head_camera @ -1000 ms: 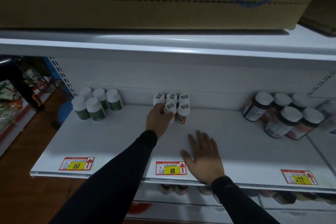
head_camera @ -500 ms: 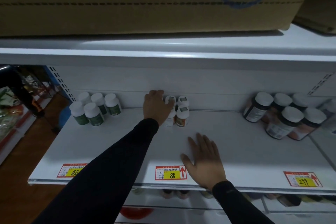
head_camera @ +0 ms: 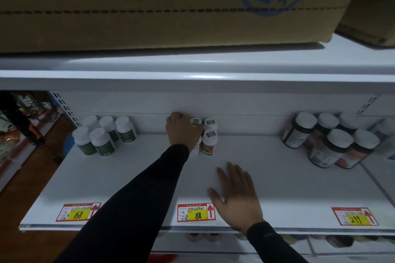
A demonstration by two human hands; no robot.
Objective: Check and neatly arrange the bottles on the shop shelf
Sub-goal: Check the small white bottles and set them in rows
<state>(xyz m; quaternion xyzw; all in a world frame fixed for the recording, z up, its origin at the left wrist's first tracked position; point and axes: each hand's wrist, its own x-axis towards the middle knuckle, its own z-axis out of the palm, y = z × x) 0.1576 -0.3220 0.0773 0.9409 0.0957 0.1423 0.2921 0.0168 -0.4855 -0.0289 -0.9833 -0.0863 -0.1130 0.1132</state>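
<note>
Head view: white shop shelf (head_camera: 267,181), seen from above and in front. Left hand (head_camera: 181,132) far back at the rear wall, fingers curled over the left side of the cluster of small white-capped bottles (head_camera: 208,137) in the middle of the shelf; gripping one bottle or merely cupping the group: cannot tell, the knuckles hide the contact. Three caps of that cluster visible just right of the hand, upright, touching one another, orange label on the front one. Right hand (head_camera: 237,196) flat on the shelf near the front edge, fingers straight and spread, holding nothing, just right of the price tag marked 88 (head_camera: 195,212). Green-labelled bottles (head_camera: 102,134) grouped at the rear left, upright, well apart from the middle cluster. Dark bottles with white caps (head_camera: 329,141) grouped at the rear right. Price tag 168 (head_camera: 77,212) at front left, tag 299 (head_camera: 354,216) at front right. Cardboard box (head_camera: 149,6) with blue print on the shelf above.
</note>
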